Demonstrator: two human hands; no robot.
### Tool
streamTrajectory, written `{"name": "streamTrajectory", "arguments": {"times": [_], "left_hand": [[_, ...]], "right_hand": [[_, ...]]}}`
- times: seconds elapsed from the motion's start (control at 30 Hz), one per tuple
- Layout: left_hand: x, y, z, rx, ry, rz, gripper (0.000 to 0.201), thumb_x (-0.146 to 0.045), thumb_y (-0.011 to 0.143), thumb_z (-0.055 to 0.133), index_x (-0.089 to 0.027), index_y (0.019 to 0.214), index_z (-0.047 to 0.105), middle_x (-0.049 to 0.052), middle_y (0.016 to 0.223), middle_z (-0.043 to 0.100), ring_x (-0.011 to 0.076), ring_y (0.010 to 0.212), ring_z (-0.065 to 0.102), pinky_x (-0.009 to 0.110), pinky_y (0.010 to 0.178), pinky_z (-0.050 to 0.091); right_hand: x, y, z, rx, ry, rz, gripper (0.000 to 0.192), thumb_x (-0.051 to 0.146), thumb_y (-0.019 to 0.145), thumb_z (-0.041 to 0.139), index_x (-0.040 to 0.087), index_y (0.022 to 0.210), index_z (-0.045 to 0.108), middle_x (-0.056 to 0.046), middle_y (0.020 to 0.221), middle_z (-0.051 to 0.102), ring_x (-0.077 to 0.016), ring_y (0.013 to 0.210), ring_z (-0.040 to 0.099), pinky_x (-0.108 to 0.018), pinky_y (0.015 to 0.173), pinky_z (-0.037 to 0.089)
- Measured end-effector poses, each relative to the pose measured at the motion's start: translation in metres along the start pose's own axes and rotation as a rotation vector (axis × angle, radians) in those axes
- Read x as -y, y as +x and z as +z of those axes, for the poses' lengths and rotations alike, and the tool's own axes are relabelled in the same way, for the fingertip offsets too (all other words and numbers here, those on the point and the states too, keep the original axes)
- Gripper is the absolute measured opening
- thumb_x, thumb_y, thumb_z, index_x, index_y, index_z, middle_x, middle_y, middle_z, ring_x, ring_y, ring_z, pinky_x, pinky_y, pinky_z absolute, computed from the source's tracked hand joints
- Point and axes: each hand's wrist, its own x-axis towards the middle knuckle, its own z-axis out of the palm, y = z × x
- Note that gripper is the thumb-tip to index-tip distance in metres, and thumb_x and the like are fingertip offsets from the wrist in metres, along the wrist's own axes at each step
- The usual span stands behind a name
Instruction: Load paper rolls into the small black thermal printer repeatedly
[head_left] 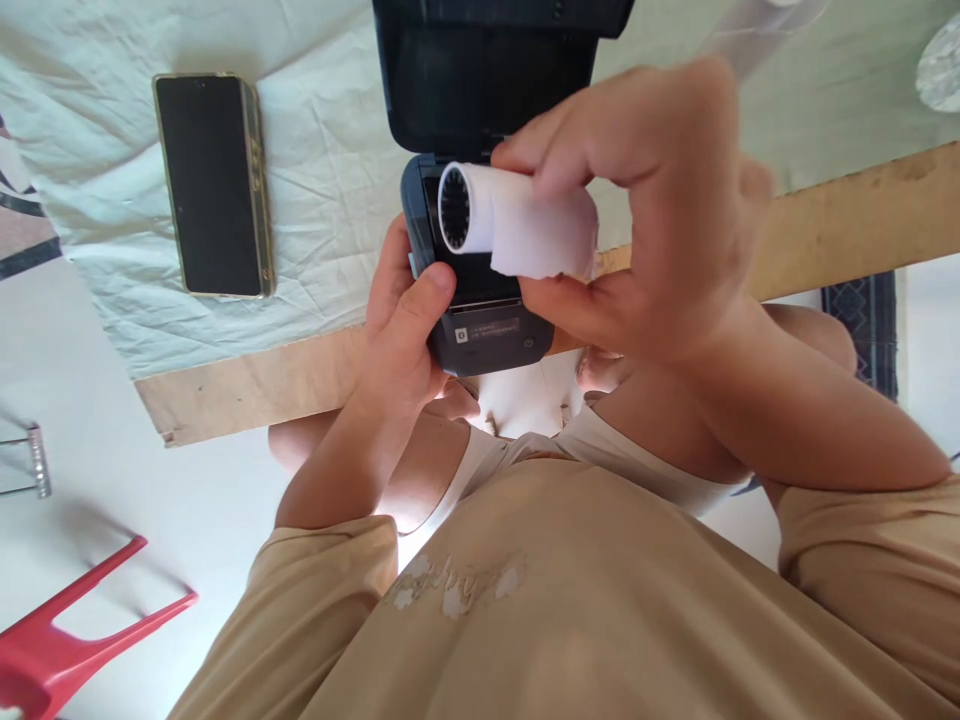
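My left hand [409, 310] grips the left side of a small dark portable label printer [491, 335], its thumb lying on the top edge. The printer's black lid [487, 90] is swung up and away from me, so its inner bay shows in part. Over that bay my right hand [652, 200] pinches a white paper roll [517, 215] between thumb and fingers. The roll's dark ribbed core faces left, and a torn-looking loose paper edge hangs on its near side. I cannot tell whether the roll touches the printer.
A smartphone [210, 185] in a clear case lies on the pale cloth [322, 200] at left. The table's wooden edge [255, 385] runs in front of my legs. Clear plastic [765, 35] is at the upper right. A red plastic chair [67, 640] stands on the floor at lower left.
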Motion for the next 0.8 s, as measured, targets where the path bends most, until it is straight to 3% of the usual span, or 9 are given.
{"name": "streamTrajectory", "arguments": {"times": [0.1, 0.2, 0.33, 0.47, 0.57, 0.7, 0.8], "left_hand": [[-0.006, -0.002, 0.004, -0.012, 0.034, -0.064, 0.048, -0.062, 0.093, 0.067, -0.027, 0.127, 0.066, 0.004, 0.108, 0.076, 0.0245, 0.142, 0.068, 0.040, 0.115, 0.063], [-0.009, -0.003, 0.005, -0.015, 0.033, -0.095, 0.050, -0.062, 0.092, 0.068, -0.027, 0.127, 0.064, 0.004, 0.114, 0.076, 0.0249, 0.139, 0.070, 0.041, 0.115, 0.063], [-0.009, -0.004, 0.003, 0.002, 0.018, -0.125, 0.052, -0.063, 0.092, 0.066, -0.027, 0.130, 0.062, 0.006, 0.122, 0.076, 0.0257, 0.135, 0.071, 0.044, 0.117, 0.062], [-0.011, -0.003, 0.001, 0.047, 0.043, -0.018, 0.047, -0.065, 0.091, 0.066, -0.027, 0.120, 0.069, 0.004, 0.111, 0.077, 0.0232, 0.130, 0.072, 0.038, 0.112, 0.062], [-0.015, -0.001, 0.000, 0.077, 0.085, -0.024, 0.052, -0.063, 0.084, 0.078, -0.027, 0.122, 0.071, 0.004, 0.113, 0.077, 0.0211, 0.117, 0.073, 0.034, 0.099, 0.063], [-0.009, -0.001, -0.009, 0.077, 0.111, -0.054, 0.052, -0.054, 0.079, 0.086, -0.034, 0.125, 0.070, 0.000, 0.112, 0.075, 0.0144, 0.092, 0.071, 0.029, 0.079, 0.060], [0.003, -0.001, -0.017, 0.102, 0.123, -0.012, 0.066, -0.057, 0.078, 0.085, -0.040, 0.137, 0.062, -0.001, 0.101, 0.075, 0.0117, 0.076, 0.067, 0.027, 0.066, 0.055]], "right_hand": [[-0.002, 0.003, 0.005, -0.080, -0.275, -0.039, 0.031, 0.027, 0.083, 0.051, 0.022, 0.110, 0.064, 0.000, 0.132, 0.070, -0.0140, 0.128, 0.068, -0.036, 0.109, 0.059], [-0.005, 0.004, 0.014, -0.199, -0.464, -0.264, 0.029, 0.020, 0.088, 0.045, 0.026, 0.108, 0.065, 0.007, 0.126, 0.072, -0.0081, 0.117, 0.071, -0.031, 0.094, 0.054], [-0.012, 0.005, 0.025, -0.348, -0.424, -0.467, 0.023, 0.025, 0.097, 0.046, 0.021, 0.092, 0.068, 0.010, 0.123, 0.071, -0.0029, 0.111, 0.066, -0.025, 0.091, 0.049], [-0.009, 0.003, 0.021, -0.396, -0.260, -0.580, 0.015, 0.026, 0.092, 0.055, 0.020, 0.085, 0.068, 0.004, 0.105, 0.068, -0.0040, 0.099, 0.054, -0.025, 0.089, 0.044], [-0.008, -0.003, 0.016, -0.347, -0.255, -0.672, 0.022, 0.028, 0.094, 0.051, 0.021, 0.083, 0.069, 0.003, 0.098, 0.068, -0.0049, 0.096, 0.051, -0.027, 0.089, 0.039], [-0.017, -0.010, 0.015, -0.226, -0.303, -0.757, 0.033, 0.049, 0.097, 0.058, 0.020, 0.089, 0.073, 0.006, 0.101, 0.072, -0.0040, 0.112, 0.058, -0.028, 0.097, 0.037], [-0.020, -0.010, 0.011, -0.260, -0.171, -0.627, 0.053, 0.063, 0.102, 0.047, 0.020, 0.082, 0.071, 0.004, 0.092, 0.068, -0.0014, 0.117, 0.060, -0.029, 0.107, 0.039]]}}
